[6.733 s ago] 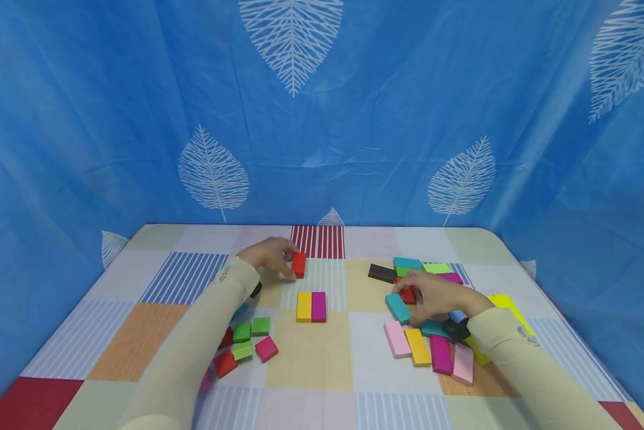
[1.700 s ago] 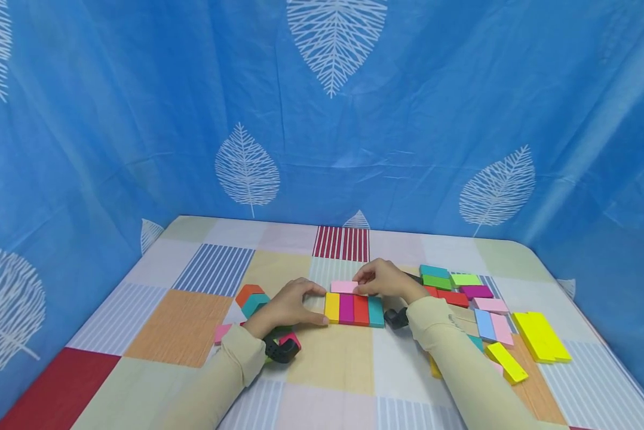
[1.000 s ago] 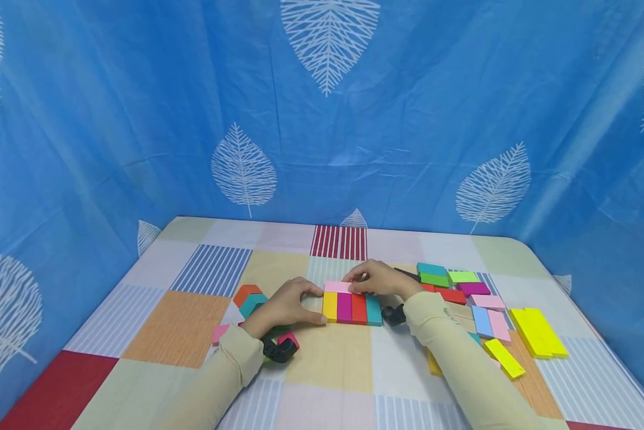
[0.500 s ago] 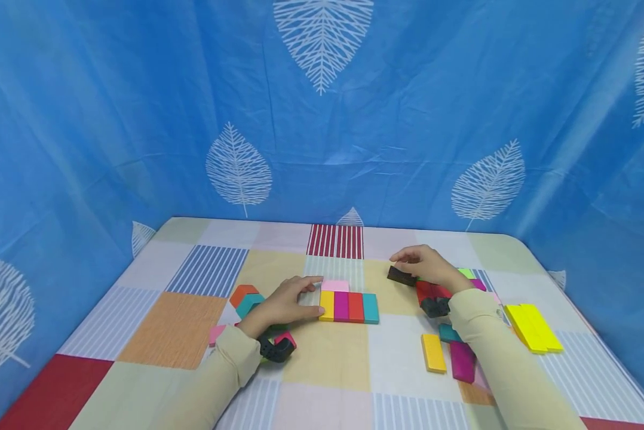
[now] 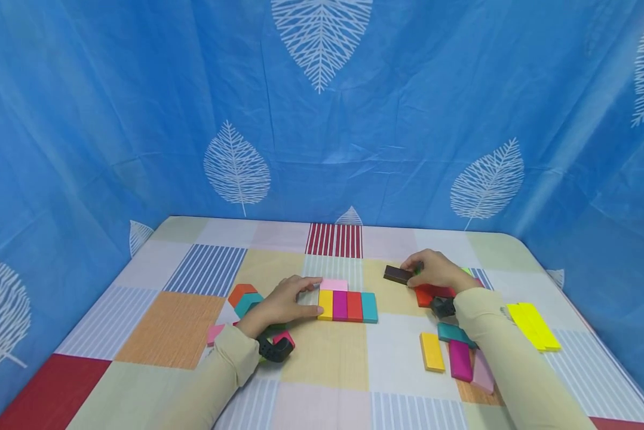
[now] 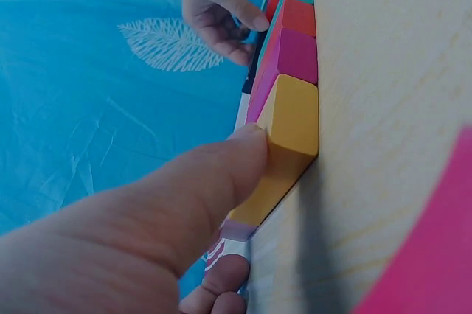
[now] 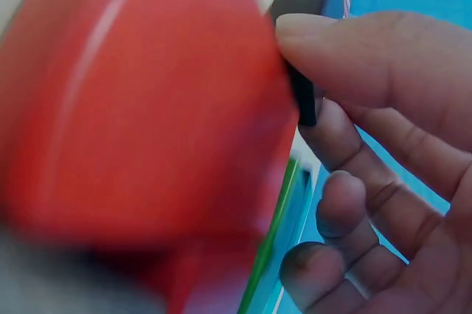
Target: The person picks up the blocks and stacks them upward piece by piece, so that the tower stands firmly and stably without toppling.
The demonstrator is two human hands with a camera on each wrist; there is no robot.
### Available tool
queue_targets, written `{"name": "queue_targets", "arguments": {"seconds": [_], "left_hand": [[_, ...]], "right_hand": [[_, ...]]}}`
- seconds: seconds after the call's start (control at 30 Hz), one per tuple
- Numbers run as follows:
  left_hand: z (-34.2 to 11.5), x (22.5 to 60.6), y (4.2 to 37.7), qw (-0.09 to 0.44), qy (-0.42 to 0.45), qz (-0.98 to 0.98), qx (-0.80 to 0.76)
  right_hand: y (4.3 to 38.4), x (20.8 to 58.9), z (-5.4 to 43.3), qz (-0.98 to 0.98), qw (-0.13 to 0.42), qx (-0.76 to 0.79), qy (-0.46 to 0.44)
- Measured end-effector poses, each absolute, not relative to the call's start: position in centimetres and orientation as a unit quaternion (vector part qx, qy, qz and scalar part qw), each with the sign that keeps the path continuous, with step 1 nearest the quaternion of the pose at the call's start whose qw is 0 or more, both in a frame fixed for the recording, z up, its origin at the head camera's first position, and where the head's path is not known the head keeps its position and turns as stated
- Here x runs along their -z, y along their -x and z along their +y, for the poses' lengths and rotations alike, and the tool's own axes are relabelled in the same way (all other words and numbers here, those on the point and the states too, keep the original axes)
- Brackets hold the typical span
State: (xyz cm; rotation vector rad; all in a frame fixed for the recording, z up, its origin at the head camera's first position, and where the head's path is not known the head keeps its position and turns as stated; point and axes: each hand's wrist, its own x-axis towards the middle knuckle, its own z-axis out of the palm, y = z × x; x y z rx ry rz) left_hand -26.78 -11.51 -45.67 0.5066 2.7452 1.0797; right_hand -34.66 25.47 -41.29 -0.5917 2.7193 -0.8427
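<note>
My left hand (image 5: 287,303) rests at the left end of a row of blocks. Its thumb touches the yellow block (image 5: 325,305), also seen in the left wrist view, and the forefinger reaches to the pink block (image 5: 334,285) behind it. Rightward from the yellow one, a magenta block (image 5: 340,306), a red block (image 5: 354,306) and a teal block (image 5: 369,307) lie side by side. To the right, my right hand (image 5: 435,270) pinches the near end of a black block (image 5: 397,275) between thumb and fingers. Close below that hand, a red block (image 7: 169,107) fills much of the right wrist view.
Loose blocks lie under and around the right forearm, among them a yellow-orange block (image 5: 432,352), a magenta block (image 5: 460,361) and bright yellow pieces (image 5: 534,326). Left, an orange block (image 5: 241,292) and others sit partly behind the left wrist. A blue curtain (image 5: 322,155) backs the table.
Earlier, the row gained red and teal blocks, then pink behind it. My right hand has since left the pink block, moved right and taken hold of the black block. The left hand stayed.
</note>
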Motion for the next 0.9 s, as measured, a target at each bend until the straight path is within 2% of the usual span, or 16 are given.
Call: {"name": "queue_targets", "arguments": {"seconds": [0.23, 0.53, 0.9], "left_hand": [[-11.5, 45.5, 26.6, 0.076, -0.163, 0.915, -0.362], [-11.4, 45.4, 26.5, 0.076, -0.164, 0.915, -0.361], [-11.5, 45.6, 26.7, 0.075, -0.165, 0.917, -0.355]], "right_hand": [[35.1, 41.4, 23.1, 0.918, 0.128, 0.292, 0.236], [34.7, 41.3, 20.7, 0.894, 0.185, 0.336, 0.233], [34.2, 41.7, 19.0, 0.884, 0.195, 0.344, 0.251]]}}
